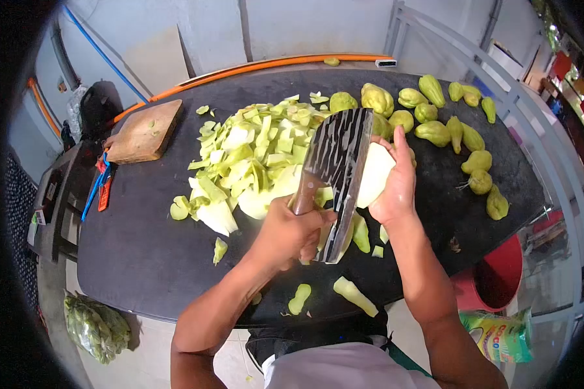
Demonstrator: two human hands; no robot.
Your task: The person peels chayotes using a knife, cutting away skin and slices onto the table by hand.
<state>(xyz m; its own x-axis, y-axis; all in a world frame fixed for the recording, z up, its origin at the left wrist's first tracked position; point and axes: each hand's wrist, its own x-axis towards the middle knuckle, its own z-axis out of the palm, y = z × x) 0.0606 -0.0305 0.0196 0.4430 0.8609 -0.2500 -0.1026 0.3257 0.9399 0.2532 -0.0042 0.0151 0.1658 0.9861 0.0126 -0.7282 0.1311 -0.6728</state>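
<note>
My left hand is wrapped around the wooden handle of a broad cleaver, its wide blade marked with dark and light streaks. In my right hand sits a peeled, pale chayote, cupped by the fingers, just right of the blade. The blade covers part of the chayote, so I cannot tell whether the two touch. Behind the cleaver lies a heap of green peels, with pale peeled chayote at its front edge. Loose peel strips are scattered on the dark table near me.
Several whole green chayotes spread over the table's right side. A wooden chopping board stands at the left edge, near an orange-handled tool. Below right is a red bucket; at lower left, a bag of greens rests on the floor.
</note>
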